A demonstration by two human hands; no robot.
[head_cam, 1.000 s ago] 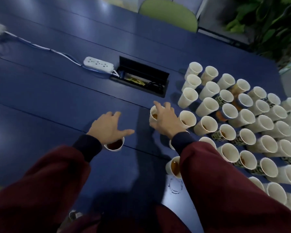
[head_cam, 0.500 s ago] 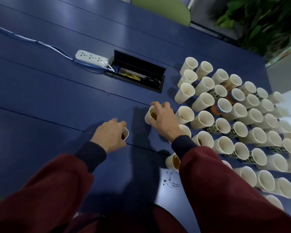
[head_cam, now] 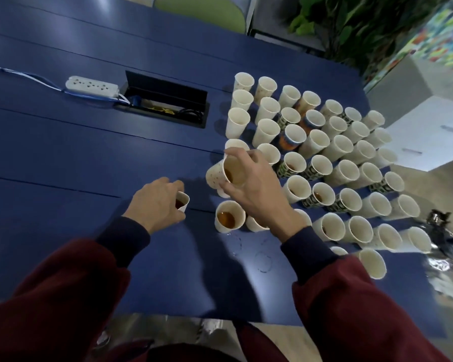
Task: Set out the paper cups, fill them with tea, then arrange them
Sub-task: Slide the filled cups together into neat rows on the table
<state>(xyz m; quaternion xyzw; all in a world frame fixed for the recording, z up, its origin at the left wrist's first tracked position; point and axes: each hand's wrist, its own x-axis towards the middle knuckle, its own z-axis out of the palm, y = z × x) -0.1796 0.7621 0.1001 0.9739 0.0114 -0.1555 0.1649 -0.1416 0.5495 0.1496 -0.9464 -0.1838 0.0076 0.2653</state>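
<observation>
My right hand (head_cam: 254,189) grips a speckled paper cup (head_cam: 221,173) by its rim; the cup holds tea, is tilted and sits lifted above the blue table (head_cam: 63,158). My left hand (head_cam: 156,203) is closed around a small white cup of tea (head_cam: 181,202) that stands on the table. Just below my right hand stands another cup with tea (head_cam: 228,218). To the right, several paper cups (head_cam: 322,158) stand in rows, some plain white, some patterned, a few with tea in them.
A white power strip (head_cam: 90,86) with a blue cable lies at the left, next to an open black cable box (head_cam: 165,100) set into the table. Wet rings (head_cam: 262,259) mark the table near me. Crumpled silver packaging (head_cam: 442,246) lies at the right edge. A green chair (head_cam: 207,10) stands beyond.
My right hand has lifted the speckled cup off the table and tilted it. My left hand has closed around the small cup. The view has shifted right.
</observation>
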